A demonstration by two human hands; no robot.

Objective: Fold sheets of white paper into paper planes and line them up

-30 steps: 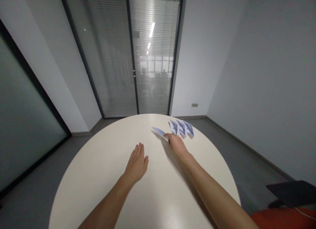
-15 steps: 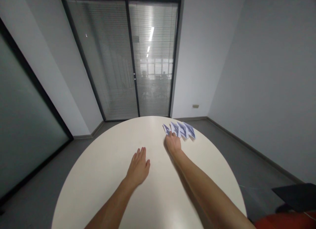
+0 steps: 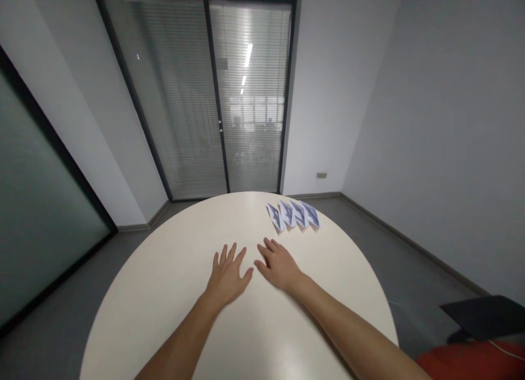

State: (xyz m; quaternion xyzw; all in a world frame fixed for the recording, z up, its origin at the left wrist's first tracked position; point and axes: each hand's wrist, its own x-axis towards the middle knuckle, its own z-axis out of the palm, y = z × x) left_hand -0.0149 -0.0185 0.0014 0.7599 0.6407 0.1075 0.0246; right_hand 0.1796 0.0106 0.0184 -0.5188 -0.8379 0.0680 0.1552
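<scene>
Several folded paper boats (image 3: 287, 215), white with bluish-grey shading, lie side by side in a row near the far right edge of the round white table (image 3: 172, 292). The leftmost paper boat (image 3: 276, 217) sits slightly apart from the others. Palm down over the middle of the table, my left hand (image 3: 228, 276) has its fingers spread and holds nothing. My right hand (image 3: 278, 264) is just to its right, nearer to me than the boats and not touching them. Its fingers are loosely apart, with nothing in them.
Beyond the table stands a glass partition with blinds (image 3: 250, 95) in a dark frame. Plain walls rise to the right. At the lower right are a dark flat panel (image 3: 484, 317) and something red (image 3: 467, 361), partly cut off by the frame.
My right hand has let go of the leftmost paper boat and moved back toward me, beside my left hand. My left hand's fingers have spread wider.
</scene>
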